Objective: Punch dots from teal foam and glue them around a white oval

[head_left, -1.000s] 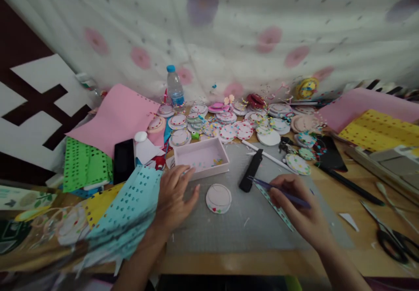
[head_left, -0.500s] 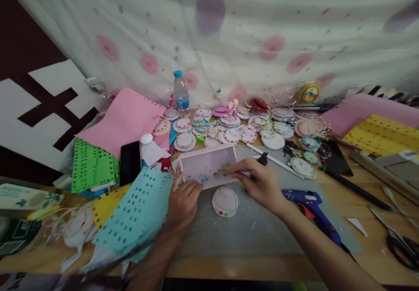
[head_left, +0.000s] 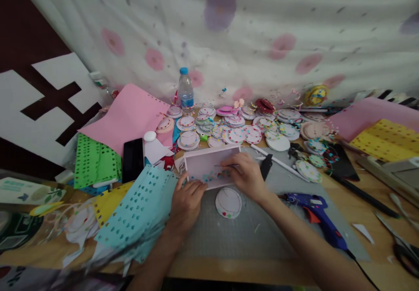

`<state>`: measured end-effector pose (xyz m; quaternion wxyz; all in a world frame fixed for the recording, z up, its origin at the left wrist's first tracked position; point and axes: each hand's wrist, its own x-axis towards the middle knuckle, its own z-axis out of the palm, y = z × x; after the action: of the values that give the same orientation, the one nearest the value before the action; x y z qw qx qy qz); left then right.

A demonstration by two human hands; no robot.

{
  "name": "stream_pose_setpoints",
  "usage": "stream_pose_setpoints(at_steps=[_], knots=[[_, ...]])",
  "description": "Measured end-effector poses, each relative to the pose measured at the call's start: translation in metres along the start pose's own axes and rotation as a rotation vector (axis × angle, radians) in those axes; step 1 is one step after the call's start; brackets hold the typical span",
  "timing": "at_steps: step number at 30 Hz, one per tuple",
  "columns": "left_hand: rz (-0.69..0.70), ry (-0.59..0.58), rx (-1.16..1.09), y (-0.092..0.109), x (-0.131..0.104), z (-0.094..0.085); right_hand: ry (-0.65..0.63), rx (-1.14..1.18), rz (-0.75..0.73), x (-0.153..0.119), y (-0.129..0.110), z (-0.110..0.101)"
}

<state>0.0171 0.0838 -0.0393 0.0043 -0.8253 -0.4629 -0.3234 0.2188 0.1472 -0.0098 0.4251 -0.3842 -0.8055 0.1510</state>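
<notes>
Across the tabletop: wood, crowded with paper crafts around a grey cutting mat.
Pale shallow box: near the mat's far edge, between both hands; probably light and fairly stiff, with thin walls that could bend if squeezed. Best held low at a corner, so its loose contents do not spill.
Hot glue gun: on the mat, right of the right arm; its handle looks the safer hold, the nozzle being possibly hot.
Left hand: grip bent around the box's near left corner, fingers over the front wall.
Right hand: grip narrow, thumb and finger pinching tweezers inside the box.
White paper disc: flat on the mat, just before the box; likely light, easily creased, best taken by its rim.
Tweezers: slim, probably springy; whether the tips hold anything, I cannot tell.
Coloured bits: scattered on the box floor; likely weightless and slippery, suiting a fine pinch.
</notes>
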Motion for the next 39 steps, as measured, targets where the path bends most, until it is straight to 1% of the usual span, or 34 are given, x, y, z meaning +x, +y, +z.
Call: stream_pose_setpoints(at_steps=[2, 4, 7, 9, 11, 13, 17, 19, 22, 29, 31, 34, 39], knots=[[-0.004, 0.0, -0.002, -0.001, -0.001, 0.002, 0.048, 0.033, 0.033, -0.001, -0.001, -0.003], [0.003, 0.016, 0.0, -0.001, -0.002, 0.003, 0.059, 0.047, 0.048, -0.001, 0.001, -0.004], [-0.001, 0.027, -0.006, -0.001, -0.001, 0.004, -0.038, 0.016, -0.001, -0.001, 0.007, 0.0], [-0.016, 0.011, -0.019, -0.002, 0.001, 0.003, -0.115, -0.033, -0.026, 0.0, 0.011, 0.004], [-0.015, 0.002, -0.023, -0.003, 0.003, 0.002, -0.137, -0.057, -0.026, 0.0, 0.013, 0.007], [0.0, 0.005, -0.016, -0.004, 0.004, 0.002, -0.103, -0.028, -0.028, 0.0, 0.014, 0.008], [0.022, 0.016, -0.006, -0.006, 0.002, 0.004, 0.022, 0.082, -0.003, -0.004, 0.014, 0.002], [0.025, 0.027, -0.011, -0.006, 0.001, 0.005, 0.05, 0.103, 0.003, -0.005, 0.014, -0.001], [0.019, 0.032, -0.017, -0.004, 0.001, 0.006, 0.061, 0.088, -0.014, -0.005, 0.014, 0.001], [-0.007, 0.043, -0.027, -0.006, 0.006, 0.006, 0.017, 0.024, 0.006, 0.005, 0.019, 0.025], [-0.009, 0.043, -0.033, -0.008, 0.008, 0.006, 0.022, 0.036, 0.019, 0.008, 0.02, 0.028], [-0.011, 0.032, -0.026, -0.008, 0.009, 0.005, 0.074, 0.08, 0.046, 0.011, 0.018, 0.022], [0.008, 0.033, 0.011, -0.005, 0.003, 0.006, 0.197, 0.177, 0.142, 0.01, 0.005, -0.009]])
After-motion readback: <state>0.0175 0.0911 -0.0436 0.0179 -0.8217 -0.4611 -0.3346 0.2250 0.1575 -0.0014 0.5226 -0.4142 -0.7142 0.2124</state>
